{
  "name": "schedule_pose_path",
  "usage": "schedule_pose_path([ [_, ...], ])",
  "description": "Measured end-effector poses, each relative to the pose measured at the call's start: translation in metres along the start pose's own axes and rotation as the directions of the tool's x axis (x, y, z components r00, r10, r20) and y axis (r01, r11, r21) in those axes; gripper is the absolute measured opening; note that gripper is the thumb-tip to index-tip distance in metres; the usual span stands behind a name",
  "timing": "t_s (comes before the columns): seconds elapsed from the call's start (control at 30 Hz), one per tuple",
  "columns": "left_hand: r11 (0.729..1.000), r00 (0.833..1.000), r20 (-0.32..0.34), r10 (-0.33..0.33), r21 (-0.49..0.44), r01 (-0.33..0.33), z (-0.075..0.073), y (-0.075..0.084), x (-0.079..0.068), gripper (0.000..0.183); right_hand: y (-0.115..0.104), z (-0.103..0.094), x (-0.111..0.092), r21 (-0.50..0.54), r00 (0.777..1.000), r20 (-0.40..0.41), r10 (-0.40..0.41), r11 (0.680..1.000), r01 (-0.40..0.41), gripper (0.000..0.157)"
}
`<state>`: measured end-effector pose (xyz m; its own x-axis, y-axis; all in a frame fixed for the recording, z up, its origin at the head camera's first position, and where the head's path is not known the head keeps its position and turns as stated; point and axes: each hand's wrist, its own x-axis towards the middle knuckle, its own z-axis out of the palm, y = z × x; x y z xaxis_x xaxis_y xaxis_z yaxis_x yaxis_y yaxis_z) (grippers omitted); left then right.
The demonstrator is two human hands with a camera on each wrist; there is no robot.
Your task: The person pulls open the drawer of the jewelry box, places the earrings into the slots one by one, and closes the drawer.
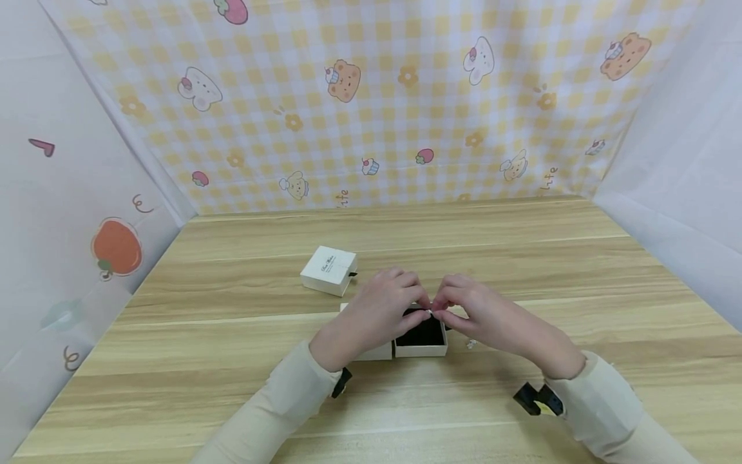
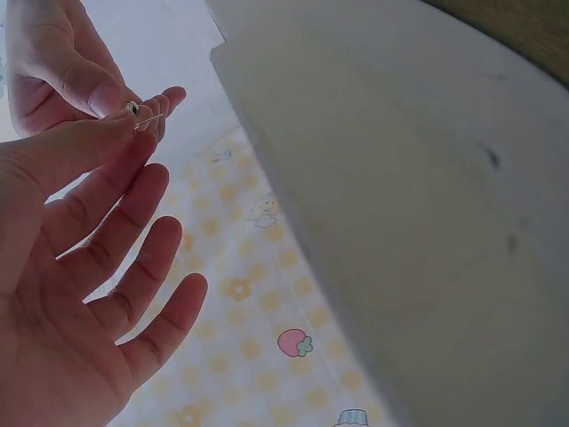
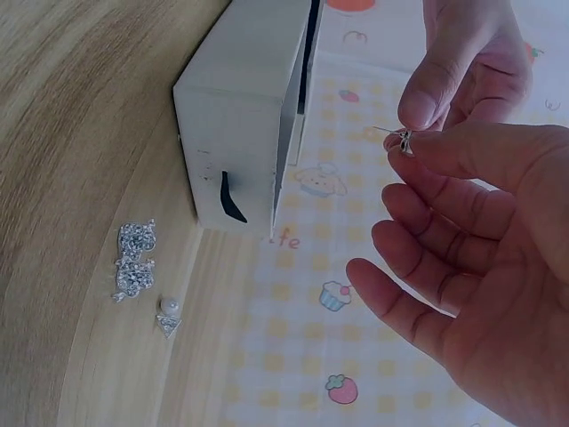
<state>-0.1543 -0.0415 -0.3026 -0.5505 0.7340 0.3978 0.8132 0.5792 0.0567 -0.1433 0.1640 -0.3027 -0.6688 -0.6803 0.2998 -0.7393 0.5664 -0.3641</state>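
Observation:
Above the open drawer box (image 1: 421,350), my left hand (image 1: 379,316) and right hand (image 1: 484,316) meet at their fingertips. Between them is a tiny silver earring (image 3: 406,140) with a thin pin sticking out; thumb and index finger of each hand pinch it. The left wrist view shows the earring (image 2: 133,108) at both thumb tips, while the other fingers are spread loosely. My fingers partly cover it, so its exact shape is hard to tell. The drawer has a black lining and is pulled out of its white sleeve (image 1: 377,353), which my left hand partly hides.
On the table right of the box lie sparkling silver earrings (image 3: 135,258) and a pearl piece with a triangular drop (image 3: 168,316). A second white box (image 1: 328,269) with printed lettering stands behind to the left. A checked cloth (image 1: 406,116) hangs at the table's back edge.

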Motion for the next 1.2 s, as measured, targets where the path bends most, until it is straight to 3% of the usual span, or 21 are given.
schedule_pose_path([
  [0.67,1.0,1.0,-0.011,0.016,-0.005,-0.016,0.0013,-0.0012,0.0002,0.005,-0.0036,0.0001,-0.0001,-0.015,0.998,0.004,0.065,0.998,-0.065,0.005],
  [0.93,1.0,1.0,0.016,-0.005,-0.009,0.005,0.0003,-0.0008,0.0004,0.007,-0.0039,0.0017,0.0006,-0.033,0.999,-0.021,0.048,0.998,-0.049,0.004],
  [1.2,1.0,1.0,-0.002,0.001,-0.019,-0.001,-0.0013,0.0001,0.0006,0.007,-0.0048,0.0024,-0.0006,-0.082,0.998,-0.049,0.031,0.996,-0.035,0.005],
])
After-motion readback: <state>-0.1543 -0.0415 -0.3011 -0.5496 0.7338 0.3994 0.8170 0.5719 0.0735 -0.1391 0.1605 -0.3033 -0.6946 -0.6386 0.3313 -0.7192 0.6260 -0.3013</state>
